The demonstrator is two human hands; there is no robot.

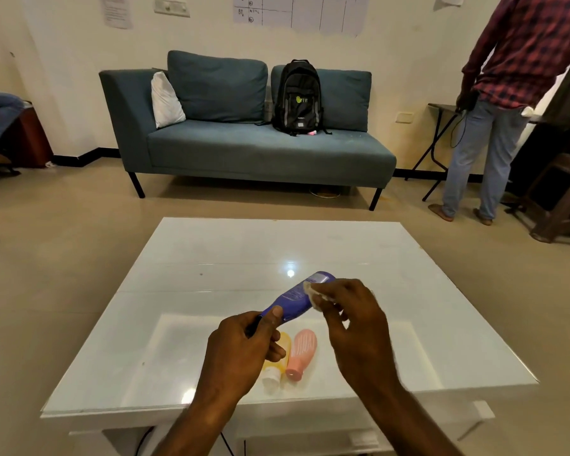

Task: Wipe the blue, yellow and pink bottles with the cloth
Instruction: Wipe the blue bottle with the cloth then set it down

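Observation:
My left hand grips the cap end of the blue bottle, held tilted above the white table with its base pointing away to the right. My right hand pinches a small pale cloth against the bottle's upper side. The yellow bottle and the pink bottle lie side by side on the table beneath my hands, caps toward me. My left hand partly covers the yellow bottle.
A blue sofa with a black backpack stands beyond the table. A person in a checked shirt stands at the far right near a folding table and a wooden stool.

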